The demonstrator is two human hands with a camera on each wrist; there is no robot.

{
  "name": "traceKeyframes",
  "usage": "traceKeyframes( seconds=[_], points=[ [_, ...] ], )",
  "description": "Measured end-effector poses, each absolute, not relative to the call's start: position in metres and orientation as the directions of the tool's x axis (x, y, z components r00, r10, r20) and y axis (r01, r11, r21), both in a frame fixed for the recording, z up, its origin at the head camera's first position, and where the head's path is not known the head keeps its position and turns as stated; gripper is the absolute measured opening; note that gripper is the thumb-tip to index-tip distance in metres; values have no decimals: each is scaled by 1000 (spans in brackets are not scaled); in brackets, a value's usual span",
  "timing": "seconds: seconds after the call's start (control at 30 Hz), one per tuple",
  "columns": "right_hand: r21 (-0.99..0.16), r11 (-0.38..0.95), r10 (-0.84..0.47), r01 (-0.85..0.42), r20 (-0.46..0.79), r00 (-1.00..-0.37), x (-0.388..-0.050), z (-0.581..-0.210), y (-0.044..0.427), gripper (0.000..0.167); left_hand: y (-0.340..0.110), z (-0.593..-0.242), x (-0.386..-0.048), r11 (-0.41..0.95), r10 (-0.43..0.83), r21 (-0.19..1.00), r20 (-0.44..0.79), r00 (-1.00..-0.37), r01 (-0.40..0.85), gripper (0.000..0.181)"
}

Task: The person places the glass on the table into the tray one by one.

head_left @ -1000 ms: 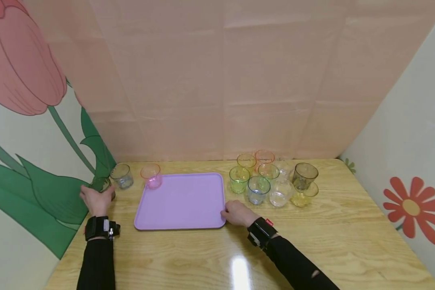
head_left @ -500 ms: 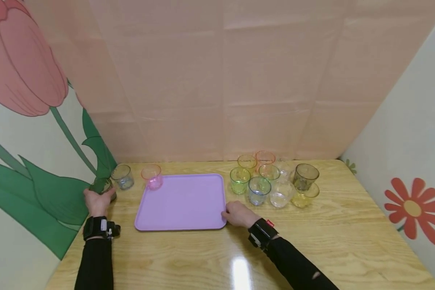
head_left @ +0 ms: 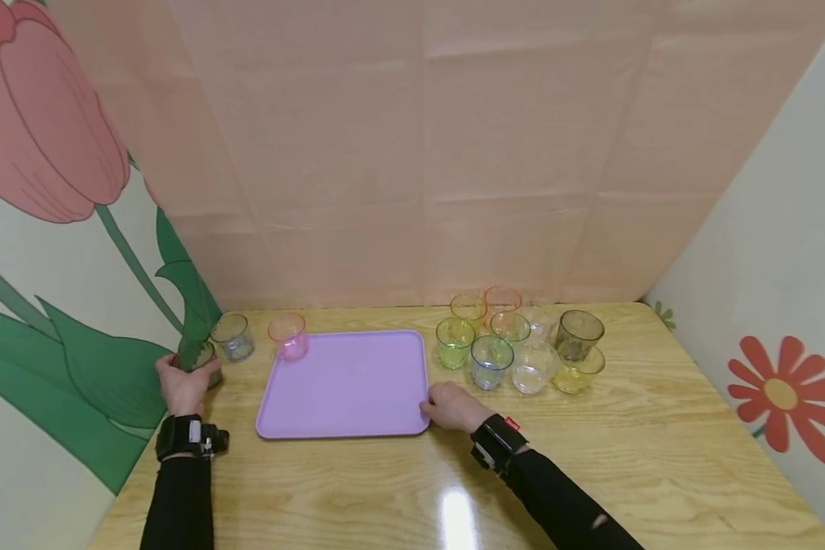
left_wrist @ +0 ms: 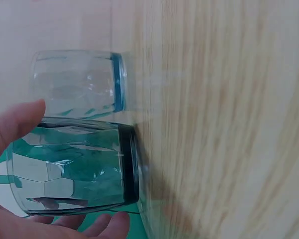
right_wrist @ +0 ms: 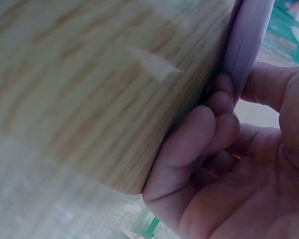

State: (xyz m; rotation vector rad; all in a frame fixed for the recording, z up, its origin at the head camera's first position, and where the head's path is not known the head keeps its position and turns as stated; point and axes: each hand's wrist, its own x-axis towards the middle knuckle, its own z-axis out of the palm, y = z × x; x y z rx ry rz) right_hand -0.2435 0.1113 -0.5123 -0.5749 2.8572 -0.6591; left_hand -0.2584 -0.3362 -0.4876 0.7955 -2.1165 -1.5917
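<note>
At the table's left side, my left hand (head_left: 182, 386) is round a dark greenish glass (left_wrist: 72, 167) that stands upright on the table. In the left wrist view the thumb lies at its rim, and the fingertips appear slightly apart from its far side. Behind it stands a pale glass with a blue base (left_wrist: 79, 82). My right hand (head_left: 454, 405) pinches the lilac tray (head_left: 344, 389) at its right edge, near the front corner, thumb above and fingers curled underneath. A pink glass (head_left: 291, 345) stands at the tray's back left corner.
Right of the tray stand several glasses close together, among them a green glass (head_left: 454, 347), a blue-rimmed glass (head_left: 491, 367) and a yellow glass (head_left: 574, 376). A dark grey glass (head_left: 579, 336) appears stacked in the yellow one. A pink backdrop (head_left: 399, 153) borders the table's back.
My left hand has drawn slightly back toward the person, and more of the dark glass shows. My right hand and the tray stay in place.
</note>
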Motion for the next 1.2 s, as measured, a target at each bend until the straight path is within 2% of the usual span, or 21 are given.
traceKeyframes(
  seconds=[0.27,0.5,0.7,1.03,1.2],
  points=[
    [-449,830,-397,-331,-58,-916,-243,-512,111,33,-321,-482,-253,107,-700,983,-33,-713,-151,84],
    [-449,835,-392,-317,-83,-916,-244,-513,110,32,-308,-482,-247,85,-744,996,63,-665,-1,72],
    [-452,841,-376,-299,-91,-922,-243,-511,111,33,-302,-482,-246,82,-732,994,112,-672,77,77],
    [-483,816,-395,-317,-67,-916,-244,-509,114,31,-296,-474,-247,73,-693,996,82,-716,43,86],
    [-499,783,-444,-371,-29,-896,-242,-507,117,30,-295,-473,-246,61,-698,997,72,-713,41,86]
  ],
)
